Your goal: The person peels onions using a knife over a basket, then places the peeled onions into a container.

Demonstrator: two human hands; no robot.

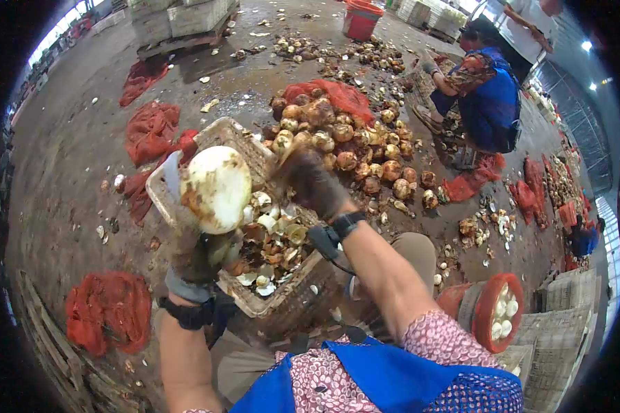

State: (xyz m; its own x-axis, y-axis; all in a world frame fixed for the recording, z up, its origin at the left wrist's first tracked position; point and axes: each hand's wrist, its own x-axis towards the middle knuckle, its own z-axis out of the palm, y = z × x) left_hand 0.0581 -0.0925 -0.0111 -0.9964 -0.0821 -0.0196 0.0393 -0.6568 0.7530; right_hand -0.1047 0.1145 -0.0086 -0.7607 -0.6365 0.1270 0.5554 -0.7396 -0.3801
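Note:
My left hand [203,258], in a dirty dark glove, is closed around a big onion [218,189]. The onion is mostly white, with brown stained patches, and is held above the crate. A flat grey sliver [171,175] shows beside the onion's left edge; I cannot make out what it is. To the right, my right hand [313,182] wears a dark brown glove and is smeared by motion, so its fingers are unclear. Below both hands stands a pale plastic crate [293,292] with onion skins and scraps [272,237] in it.
A heap of unpeeled onions [365,148] lies beyond the crate, with a red mesh bag [337,100] on it. More red netting [109,310] lies left. At right stand a red bucket [497,313] of white onions and stacked crates [554,337]. A person [486,103] crouches at upper right.

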